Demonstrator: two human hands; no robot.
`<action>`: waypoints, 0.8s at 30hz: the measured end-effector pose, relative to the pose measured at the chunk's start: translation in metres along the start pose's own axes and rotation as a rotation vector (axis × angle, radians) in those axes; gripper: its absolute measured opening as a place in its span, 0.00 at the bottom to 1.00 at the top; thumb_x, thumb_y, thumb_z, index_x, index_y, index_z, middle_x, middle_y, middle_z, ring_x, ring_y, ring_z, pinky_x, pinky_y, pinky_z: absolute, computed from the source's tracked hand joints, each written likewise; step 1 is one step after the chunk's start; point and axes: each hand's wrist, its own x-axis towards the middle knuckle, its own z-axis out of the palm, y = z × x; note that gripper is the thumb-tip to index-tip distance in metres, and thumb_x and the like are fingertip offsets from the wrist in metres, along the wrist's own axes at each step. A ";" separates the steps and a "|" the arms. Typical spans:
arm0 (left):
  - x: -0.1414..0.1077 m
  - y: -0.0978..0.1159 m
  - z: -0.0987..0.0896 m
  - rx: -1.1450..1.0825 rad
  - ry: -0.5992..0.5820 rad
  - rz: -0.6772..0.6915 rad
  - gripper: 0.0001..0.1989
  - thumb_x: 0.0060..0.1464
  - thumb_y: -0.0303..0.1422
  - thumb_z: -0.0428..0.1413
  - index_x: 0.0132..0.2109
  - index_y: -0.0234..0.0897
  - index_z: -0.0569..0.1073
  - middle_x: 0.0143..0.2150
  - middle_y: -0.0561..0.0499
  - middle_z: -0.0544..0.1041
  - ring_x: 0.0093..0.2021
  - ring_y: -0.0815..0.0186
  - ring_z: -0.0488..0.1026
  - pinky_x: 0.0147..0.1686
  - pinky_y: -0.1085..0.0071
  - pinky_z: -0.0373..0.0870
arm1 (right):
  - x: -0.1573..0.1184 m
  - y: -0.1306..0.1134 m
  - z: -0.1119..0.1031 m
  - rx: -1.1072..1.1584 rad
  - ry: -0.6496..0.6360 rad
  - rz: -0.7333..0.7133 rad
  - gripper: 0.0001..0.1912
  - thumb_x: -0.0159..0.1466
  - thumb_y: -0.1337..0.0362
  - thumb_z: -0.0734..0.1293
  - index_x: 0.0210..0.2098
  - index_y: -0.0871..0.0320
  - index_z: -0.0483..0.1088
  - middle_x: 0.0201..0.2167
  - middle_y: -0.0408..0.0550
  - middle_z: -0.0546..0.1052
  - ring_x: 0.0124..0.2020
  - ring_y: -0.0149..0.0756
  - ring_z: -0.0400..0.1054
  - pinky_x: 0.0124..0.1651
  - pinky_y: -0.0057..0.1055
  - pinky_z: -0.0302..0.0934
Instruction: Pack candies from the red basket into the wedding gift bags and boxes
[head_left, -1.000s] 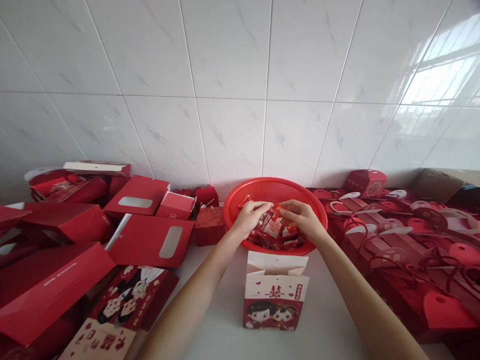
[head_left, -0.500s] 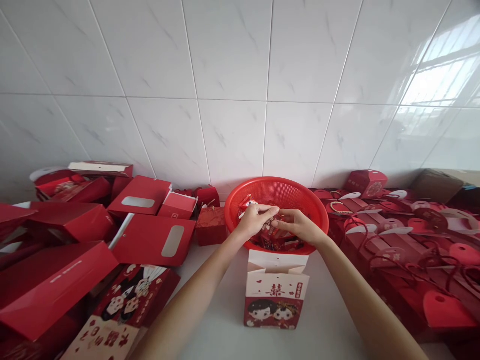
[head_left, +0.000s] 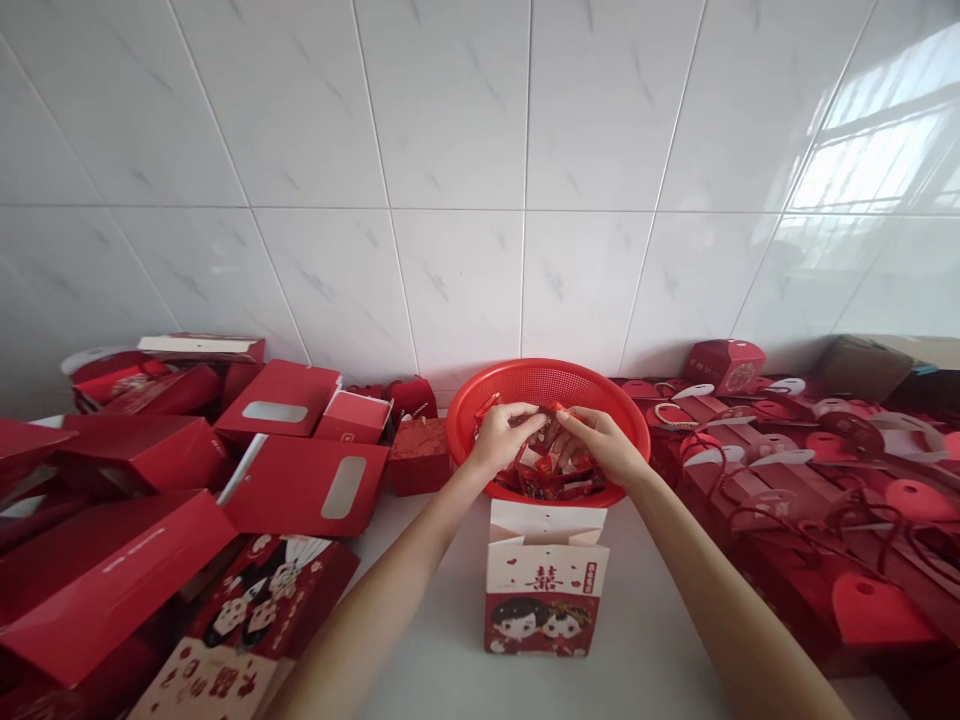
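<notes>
My left hand (head_left: pixel 504 436) and my right hand (head_left: pixel 606 446) meet over a red plastic basket (head_left: pixel 469 385). Fingers of both are closed in a pinch on a small red wrapped candy (head_left: pixel 556 407), partly hidden by the fingertips. Below them, inside the basket, lie several red-wrapped candies (head_left: pixel 551 485). In front of the basket a red and white gift box (head_left: pixel 544 580) stands upright with its top flaps raised. Printed on it are two cartoon figures and a red character.
Red boxes (head_left: pixel 300 485) are piled at the left, along with a box printed with cartoon figures (head_left: pixel 262 600). Rows of red gift boxes with cord handles (head_left: pixel 795 480) fill the right. A brown carton (head_left: pixel 862 370) stands at the far right, against the tiled wall (head_left: pixel 457 280).
Both hands have drawn slightly closer together, and a red wrapper end now shows between the fingertips. More candies in the basket are visible below the hands. The view has shifted slightly.
</notes>
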 end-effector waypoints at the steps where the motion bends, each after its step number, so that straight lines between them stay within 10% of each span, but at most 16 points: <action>1: 0.000 -0.001 0.000 -0.011 0.037 0.023 0.13 0.52 0.41 0.62 0.36 0.35 0.81 0.34 0.47 0.83 0.36 0.61 0.79 0.40 0.65 0.77 | 0.000 0.000 0.000 0.024 0.023 0.022 0.22 0.60 0.44 0.72 0.31 0.57 0.68 0.22 0.46 0.78 0.19 0.33 0.72 0.21 0.26 0.61; 5: 0.000 0.001 -0.001 -0.032 0.130 0.167 0.12 0.55 0.40 0.60 0.41 0.36 0.81 0.44 0.44 0.82 0.45 0.59 0.80 0.49 0.63 0.76 | 0.002 -0.003 -0.003 0.127 0.101 0.135 0.14 0.65 0.53 0.69 0.35 0.57 0.68 0.26 0.48 0.80 0.19 0.33 0.72 0.20 0.25 0.60; 17: -0.008 0.016 0.004 0.397 -0.228 0.195 0.14 0.56 0.27 0.57 0.47 0.41 0.82 0.70 0.46 0.65 0.68 0.52 0.64 0.66 0.54 0.62 | 0.001 -0.004 -0.006 0.316 0.057 0.104 0.16 0.52 0.59 0.78 0.34 0.58 0.71 0.28 0.44 0.79 0.24 0.36 0.76 0.23 0.27 0.67; 21: -0.006 0.017 0.007 0.455 -0.231 0.195 0.16 0.54 0.26 0.59 0.49 0.40 0.81 0.63 0.43 0.72 0.64 0.53 0.68 0.63 0.57 0.65 | 0.006 -0.001 -0.009 0.415 0.315 0.010 0.15 0.51 0.59 0.78 0.32 0.57 0.71 0.28 0.45 0.80 0.22 0.33 0.73 0.22 0.26 0.65; 24: -0.003 0.015 0.015 0.453 -0.546 0.235 0.09 0.55 0.30 0.61 0.44 0.40 0.82 0.47 0.46 0.81 0.45 0.60 0.78 0.50 0.66 0.72 | 0.008 -0.001 -0.012 0.465 0.460 -0.012 0.14 0.51 0.60 0.77 0.30 0.56 0.70 0.29 0.46 0.81 0.21 0.34 0.72 0.21 0.28 0.64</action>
